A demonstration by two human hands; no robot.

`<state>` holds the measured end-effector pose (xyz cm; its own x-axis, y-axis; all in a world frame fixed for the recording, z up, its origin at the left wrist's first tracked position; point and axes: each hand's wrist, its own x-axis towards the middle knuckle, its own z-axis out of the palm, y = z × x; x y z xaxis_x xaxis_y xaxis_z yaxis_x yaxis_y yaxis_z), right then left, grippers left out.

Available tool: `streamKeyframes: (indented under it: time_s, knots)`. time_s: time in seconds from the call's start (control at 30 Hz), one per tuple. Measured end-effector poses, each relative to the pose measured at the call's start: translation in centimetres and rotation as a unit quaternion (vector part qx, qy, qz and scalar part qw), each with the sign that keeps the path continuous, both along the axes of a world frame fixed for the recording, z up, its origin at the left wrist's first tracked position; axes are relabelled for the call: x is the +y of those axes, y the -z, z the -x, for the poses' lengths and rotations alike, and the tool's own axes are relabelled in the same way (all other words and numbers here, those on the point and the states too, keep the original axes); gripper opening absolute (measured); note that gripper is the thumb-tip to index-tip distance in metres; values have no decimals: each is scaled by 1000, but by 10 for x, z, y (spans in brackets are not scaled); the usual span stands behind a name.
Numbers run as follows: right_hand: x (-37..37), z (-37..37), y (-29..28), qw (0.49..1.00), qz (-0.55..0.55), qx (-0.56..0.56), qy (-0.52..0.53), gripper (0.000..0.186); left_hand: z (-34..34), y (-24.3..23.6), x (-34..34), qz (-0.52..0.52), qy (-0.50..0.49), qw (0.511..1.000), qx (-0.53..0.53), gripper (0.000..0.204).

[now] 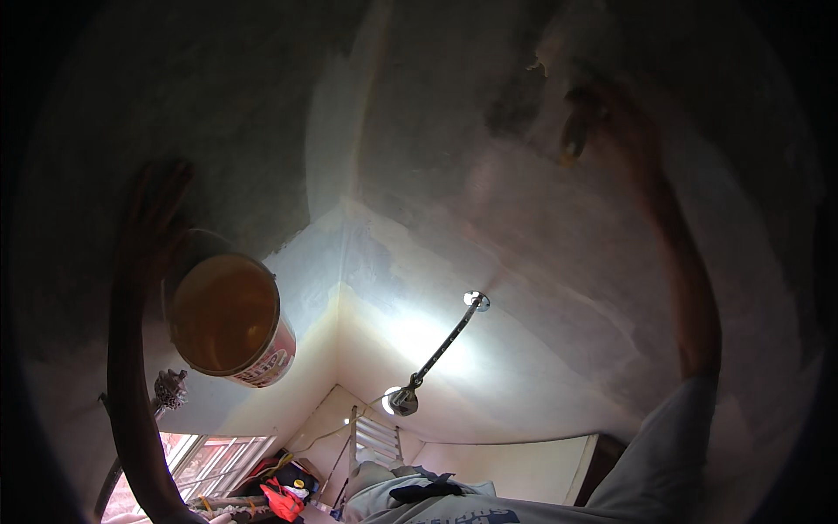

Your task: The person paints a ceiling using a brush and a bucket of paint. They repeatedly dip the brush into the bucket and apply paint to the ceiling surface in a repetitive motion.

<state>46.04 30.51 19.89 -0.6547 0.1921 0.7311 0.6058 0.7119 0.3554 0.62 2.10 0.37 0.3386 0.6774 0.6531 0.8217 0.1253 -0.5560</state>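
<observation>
My left hand [153, 214] lies with its fingers stretched out against the dim wall at the left. A round bucket [278, 354] with a printed side hangs beside that wrist. Its thin wire handle [209, 234] arcs toward the wrist, but the dark hides where it rests. Tan-brown colour fills the view into its mouth; I cannot tell how full it is. At the upper right, my right hand [624, 131] is closed around a short dark tool [574, 135] with a yellowish end, close to the patchy plaster surface [524, 188]. Blur and shadow hide the tool's kind.
A lit lamp [401, 401] hangs on a dark rod from a round mount [477, 300]. Below stand a stepladder [375, 437], a window [209, 463] and a heap with a red cloth [282, 500]. A shaggy-headed pole [170, 389] is near my left forearm.
</observation>
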Motion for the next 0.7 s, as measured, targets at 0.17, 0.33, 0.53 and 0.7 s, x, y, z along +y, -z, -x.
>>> streamKeyframes:
  time_s: [0.17, 0.33, 0.53, 0.7]
  knots:
    - [2, 19, 83, 949, -215, -191, -126, 21, 2, -1, -19, 20, -35, 999, 0, 19]
    - [2, 23, 55, 975, -75, -108, -181, 23, 1, -2, -13, 24, -28, 999, -9, 20]
    - [70, 8, -42, 984, -175, 42, -17, 15, 1, -3, -8, 24, -26, 999, -3, 19]
    - [0, 52, -108, 993, -89, 76, -6, 9, 0, -4, -19, 28, -35, 999, -10, 20]
